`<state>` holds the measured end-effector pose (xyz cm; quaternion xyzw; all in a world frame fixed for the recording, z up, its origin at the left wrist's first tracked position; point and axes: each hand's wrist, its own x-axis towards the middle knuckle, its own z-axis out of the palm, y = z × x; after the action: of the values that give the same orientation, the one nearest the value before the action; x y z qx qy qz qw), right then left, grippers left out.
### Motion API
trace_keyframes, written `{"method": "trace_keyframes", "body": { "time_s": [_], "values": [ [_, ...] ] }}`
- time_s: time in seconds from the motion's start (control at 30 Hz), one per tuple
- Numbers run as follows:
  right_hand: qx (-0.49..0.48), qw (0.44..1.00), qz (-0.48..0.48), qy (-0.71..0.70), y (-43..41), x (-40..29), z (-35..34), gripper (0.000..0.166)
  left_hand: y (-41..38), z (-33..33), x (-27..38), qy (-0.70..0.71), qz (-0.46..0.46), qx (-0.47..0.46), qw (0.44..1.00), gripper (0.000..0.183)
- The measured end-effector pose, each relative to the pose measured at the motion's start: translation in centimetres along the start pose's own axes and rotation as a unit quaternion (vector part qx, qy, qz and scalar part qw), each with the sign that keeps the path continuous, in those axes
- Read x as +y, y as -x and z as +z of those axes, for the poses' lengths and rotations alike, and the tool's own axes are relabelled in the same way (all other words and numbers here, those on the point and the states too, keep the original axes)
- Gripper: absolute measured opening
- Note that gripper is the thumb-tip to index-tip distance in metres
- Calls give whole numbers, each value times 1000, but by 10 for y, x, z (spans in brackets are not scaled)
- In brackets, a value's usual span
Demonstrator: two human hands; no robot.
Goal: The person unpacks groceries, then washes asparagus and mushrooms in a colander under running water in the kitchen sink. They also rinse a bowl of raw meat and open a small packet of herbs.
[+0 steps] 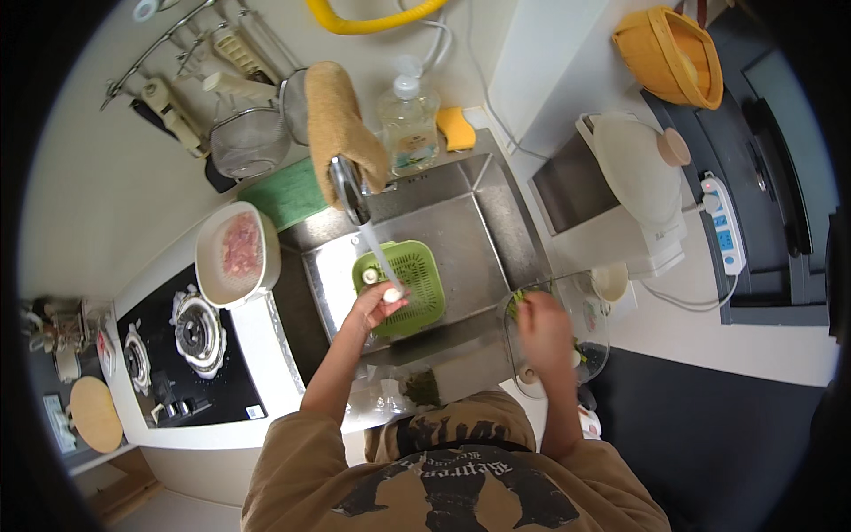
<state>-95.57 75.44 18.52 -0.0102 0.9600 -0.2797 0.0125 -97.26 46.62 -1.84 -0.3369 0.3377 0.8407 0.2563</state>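
Note:
Water runs from the chrome faucet [350, 193] into a steel sink [459, 229]. Under the stream my left hand [377, 306] holds a small white mushroom [393, 295], above a green plastic colander [423, 287] in which another mushroom [369, 275] lies. My right hand [546, 326], blurred, is over a clear glass bowl [600, 368] at the sink's right edge; green leafy stems [520, 300] show at its fingertips, and whether they are gripped is unclear. White round pieces [527, 374] lie in or beside the bowl.
A white basket of raw meat [199, 256] stands left of the sink, near the gas stove [219, 372]. Behind the sink are a soap bottle [409, 133] and a yellow sponge [456, 129]. A bag of dark herbs [422, 388] lies at the front edge. A white-lidded appliance [631, 166] stands right.

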Motion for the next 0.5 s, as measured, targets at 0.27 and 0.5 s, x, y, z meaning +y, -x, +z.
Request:
{"method": "trace_keyframes", "body": {
  "time_s": [0.27,0.5],
  "values": [
    [-124,970,-209,6,-48,-87,175,40,44,52,-7,210,89,-40,973,33],
    [-215,931,-295,-2,-23,-106,199,47,65,48,-23,374,179,-178,892,48]
  ]
}}
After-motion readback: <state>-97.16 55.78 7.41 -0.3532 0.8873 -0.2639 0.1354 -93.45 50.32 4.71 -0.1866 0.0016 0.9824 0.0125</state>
